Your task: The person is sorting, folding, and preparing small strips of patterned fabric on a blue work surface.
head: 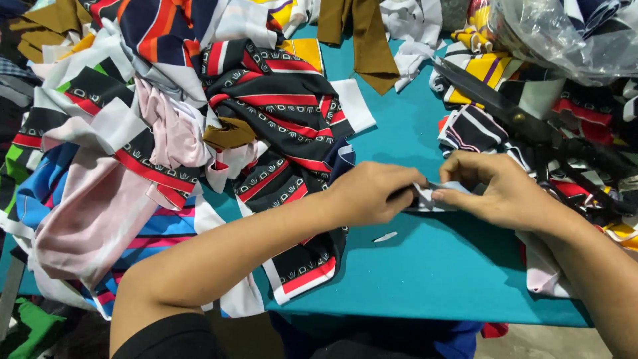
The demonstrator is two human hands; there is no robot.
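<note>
Covering most of the view, a teal bench (432,266) carries a heap of striped and patterned fabric pieces (199,133) on its left side, with more scraps under a clear plastic bag (571,33) at the far right. Large black scissors (531,126) lie there (blades pointing away). The left hand (375,193) and right hand (495,189) meet mid-bench, both pinching a small pale fabric scrap (432,197) between fingertips. Just beneath lies a tiny white sliver (385,237).
</note>
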